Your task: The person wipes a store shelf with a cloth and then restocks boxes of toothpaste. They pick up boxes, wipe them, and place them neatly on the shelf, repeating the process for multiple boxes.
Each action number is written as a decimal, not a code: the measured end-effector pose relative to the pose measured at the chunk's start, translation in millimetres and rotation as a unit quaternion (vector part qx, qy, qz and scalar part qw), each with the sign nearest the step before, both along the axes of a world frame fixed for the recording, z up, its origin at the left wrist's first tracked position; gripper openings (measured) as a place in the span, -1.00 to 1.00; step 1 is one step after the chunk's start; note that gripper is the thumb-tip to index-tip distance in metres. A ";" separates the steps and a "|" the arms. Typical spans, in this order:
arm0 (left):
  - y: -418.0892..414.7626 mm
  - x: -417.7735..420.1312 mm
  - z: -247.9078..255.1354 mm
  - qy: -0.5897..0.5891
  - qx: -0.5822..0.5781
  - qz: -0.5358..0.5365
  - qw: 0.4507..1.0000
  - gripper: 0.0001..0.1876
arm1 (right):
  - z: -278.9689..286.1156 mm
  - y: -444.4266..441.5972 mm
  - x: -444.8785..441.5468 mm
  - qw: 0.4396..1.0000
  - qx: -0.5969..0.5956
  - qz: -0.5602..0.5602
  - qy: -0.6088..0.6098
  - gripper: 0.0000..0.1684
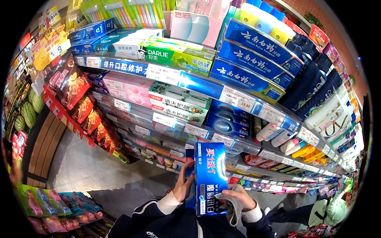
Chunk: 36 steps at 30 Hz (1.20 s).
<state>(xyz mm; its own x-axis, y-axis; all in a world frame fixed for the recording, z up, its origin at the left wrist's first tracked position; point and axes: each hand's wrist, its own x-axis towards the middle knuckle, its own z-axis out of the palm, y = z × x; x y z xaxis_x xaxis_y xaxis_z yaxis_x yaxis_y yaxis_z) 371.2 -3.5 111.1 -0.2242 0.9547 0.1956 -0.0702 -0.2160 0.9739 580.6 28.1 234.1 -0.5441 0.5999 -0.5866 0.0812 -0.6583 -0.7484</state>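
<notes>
A large blue toothpaste box (209, 175) stands lengthwise before my chest, its printed face turned up. My left hand (185, 181) holds it along the left side, fingers bent against the edge. On the lower right, my right hand (239, 197) grips the same box and also has a crumpled grey cloth (233, 208) between it and the palm. Similar dark blue boxes (227, 122) lie stacked on the shelf beyond. White and green toothpaste boxes (178, 108) are to their left.
Blue toothpaste boxes (253, 56) and a green Darlie box (178, 55) fill the upper shelf, above a price-tag rail (190, 81). Snack bags (71, 83) hang at left. Hanging packs (44, 202) are at lower left. Another person (321, 211) is at lower right.
</notes>
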 end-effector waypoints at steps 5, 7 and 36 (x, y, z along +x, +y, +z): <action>-2.3 -4.5 -11.0 -0.253 -0.087 -0.074 0.961 -0.62 | -9.9 -14.5 -7.9 1.000 0.023 -0.015 0.005 -0.59; -4.1 -6.0 -9.2 -0.408 -0.094 -0.125 0.900 -0.51 | -20.9 -19.1 -9.0 1.000 0.026 -0.015 -0.004 -0.60; -7.1 6.3 -8.2 -0.210 -0.108 -0.182 0.955 -0.40 | 10.7 49.3 -57.0 0.624 0.743 0.115 -0.213 -0.35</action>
